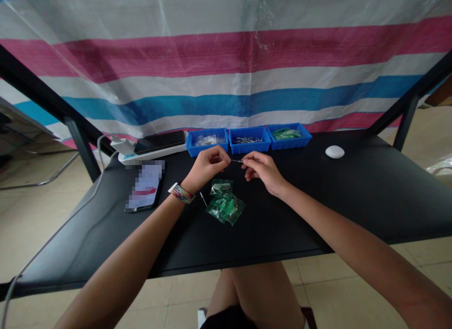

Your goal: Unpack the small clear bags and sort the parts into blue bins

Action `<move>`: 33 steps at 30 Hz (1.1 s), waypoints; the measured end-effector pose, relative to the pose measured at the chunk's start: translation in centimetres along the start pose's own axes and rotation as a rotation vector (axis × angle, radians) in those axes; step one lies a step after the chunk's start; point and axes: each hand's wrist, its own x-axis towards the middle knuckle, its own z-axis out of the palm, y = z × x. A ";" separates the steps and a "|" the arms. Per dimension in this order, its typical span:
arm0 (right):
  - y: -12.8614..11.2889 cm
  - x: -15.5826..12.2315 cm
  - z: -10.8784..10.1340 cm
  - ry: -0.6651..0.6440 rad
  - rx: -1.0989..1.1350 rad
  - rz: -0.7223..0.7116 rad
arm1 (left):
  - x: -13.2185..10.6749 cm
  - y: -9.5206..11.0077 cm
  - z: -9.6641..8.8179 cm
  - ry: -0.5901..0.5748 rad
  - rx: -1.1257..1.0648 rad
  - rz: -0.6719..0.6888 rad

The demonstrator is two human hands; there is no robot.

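Between my hands, above the black table, a thin metal pin (236, 161) is stretched level, with a slightly thicker part at its right end. My left hand (209, 165) pinches the left end, and my right hand (262, 169) pinches the right end between thumb and fingertips. Just below lie several small green plastic packets (226, 204) with thin pieces inside. Close to my left wrist a loose metal pin (203, 199) rests on the table. Behind my hands the middle blue bin (250, 147) holds many similar metal pins.
A left blue bin (192, 150) contains clear small pieces; a right blue bin (291, 143) contains green packets. A phone (145, 185) lies at left, near a power strip (151, 152) with another dark phone (160, 140) on it. A white mouse-shaped object (334, 152) sits at right.
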 end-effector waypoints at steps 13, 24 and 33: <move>-0.2 0.1 -0.2 0.019 0.035 -0.069 | 0.0 -0.1 0.0 -0.054 0.017 -0.033; -0.8 2.0 -2.7 0.431 -0.176 -0.460 | 0.1 -0.1 -0.6 -0.045 0.014 -0.076; 0.4 2.7 -3.5 0.301 -0.363 -0.438 | 0.1 -0.3 -0.8 -0.024 -0.005 -0.074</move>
